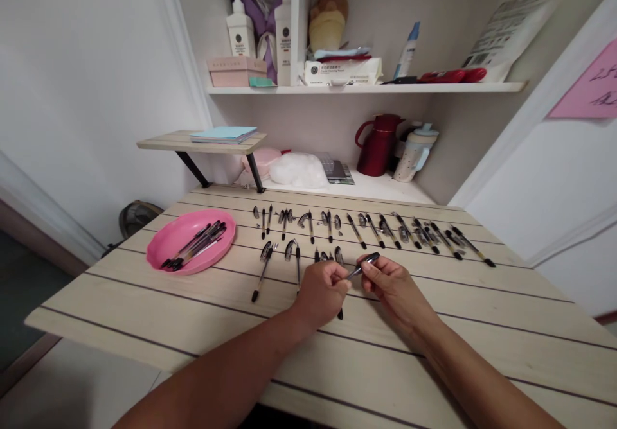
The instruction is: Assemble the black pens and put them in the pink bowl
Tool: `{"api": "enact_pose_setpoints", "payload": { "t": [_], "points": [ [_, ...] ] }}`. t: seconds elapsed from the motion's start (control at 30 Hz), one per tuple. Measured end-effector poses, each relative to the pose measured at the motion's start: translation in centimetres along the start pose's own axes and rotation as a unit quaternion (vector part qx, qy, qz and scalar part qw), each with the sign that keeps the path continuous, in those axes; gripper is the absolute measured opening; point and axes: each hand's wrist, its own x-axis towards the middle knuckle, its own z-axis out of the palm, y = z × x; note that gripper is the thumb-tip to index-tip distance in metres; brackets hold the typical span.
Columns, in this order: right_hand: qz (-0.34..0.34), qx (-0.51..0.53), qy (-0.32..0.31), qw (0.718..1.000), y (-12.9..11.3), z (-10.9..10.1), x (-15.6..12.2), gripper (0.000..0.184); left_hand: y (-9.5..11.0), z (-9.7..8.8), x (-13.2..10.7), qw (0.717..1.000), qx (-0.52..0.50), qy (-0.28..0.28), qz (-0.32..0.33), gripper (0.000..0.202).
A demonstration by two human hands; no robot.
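Observation:
A black pen [355,270] is held up between my two hands, over the middle of the table. My left hand [322,289] is closed, its thumb and fingers pinching the barrel. At the other end, my right hand [393,286] is closed around the dark pen cap [371,258]; whether the cap is fully seated on the pen I cannot tell. Just behind and under my left hand lie more pens and caps, partly hidden by it. To its left, an uncapped pen [263,275] lies near a loose clear cap [290,249].
A pink bowl [191,267] with several pens stands at the table's left. Pens and loose caps lie in a row [362,230] along the back. Behind are a small raised shelf [159,141], a red jug [378,145] and a light tumbler [413,154].

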Motion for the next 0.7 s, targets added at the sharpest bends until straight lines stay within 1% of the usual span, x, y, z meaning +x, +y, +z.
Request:
{"api": "enact_pose_setpoints", "payload": {
  "t": [0.07, 0.13, 0.2, 0.23, 0.3, 0.37, 0.43, 0.5, 0.53, 0.6, 0.63, 0.67, 0.7],
  "points": [
    [-0.002, -0.001, -0.016, 1.000, -0.2, -0.2, 0.1, 0.025, 0.0, -0.1, 0.1, 1.000, -0.008, -0.011, -0.002, 0.009],
    [-0.014, 0.002, -0.030, 0.999, -0.4, -0.5, 0.2, 0.028, 0.3, -0.4, 0.2, 0.999, -0.033, -0.013, -0.003, 0.020],
    [-0.034, -0.013, -0.015, 0.999, -0.5, -1.1, 0.5, 0.033, 0.7, -0.9, 0.3, 0.998, -0.066, -0.010, -0.005, 0.029],
    [-0.043, -0.036, 0.006, 0.998, -0.4, -1.4, 0.7, 0.034, 1.0, -1.2, 0.4, 0.997, -0.081, -0.005, -0.008, 0.031],
    [-0.055, -0.118, 0.062, 0.990, 0.0, -2.1, 1.3, 0.033, 1.6, -2.1, 0.5, 0.994, -0.104, 0.013, -0.007, 0.032],
    [-0.068, -0.215, 0.104, 0.969, 0.6, -2.9, 1.9, 0.030, 2.1, -3.2, 0.8, 0.991, -0.119, 0.053, 0.010, 0.032],
    [-0.083, -0.291, 0.113, 0.946, 1.2, -3.5, 2.4, 0.031, 2.5, -4.7, 1.3, 0.987, -0.115, 0.106, 0.037, 0.033],
    [-0.102, -0.343, 0.102, 0.928, 1.7, -3.9, 2.7, 0.032, 2.7, -6.8, 1.9, 0.982, -0.078, 0.159, 0.066, 0.032],
    [-0.110, -0.365, 0.094, 0.920, 1.8, -4.0, 2.7, 0.032, 2.8, -8.2, 2.2, 0.979, -0.042, 0.185, 0.078, 0.032],
    [-0.121, -0.406, 0.076, 0.902, 1.9, -4.2, 2.6, 0.032, 3.0, -11.7, 2.5, 0.963, 0.067, 0.238, 0.106, 0.031],
    [-0.126, -0.424, 0.068, 0.894, 2.0, -4.3, 2.6, 0.032, 3.2, -13.6, 2.5, 0.949, 0.139, 0.258, 0.114, 0.030],
    [-0.128, -0.441, 0.061, 0.886, 2.0, -4.3, 2.6, 0.032, 3.2, -15.7, 2.4, 0.928, 0.215, 0.283, 0.114, 0.030],
    [-0.129, -0.456, 0.057, 0.879, 2.0, -4.4, 2.5, 0.032, 3.2, -17.8, 2.2, 0.901, 0.289, 0.308, 0.099, 0.030]
  ]
}}
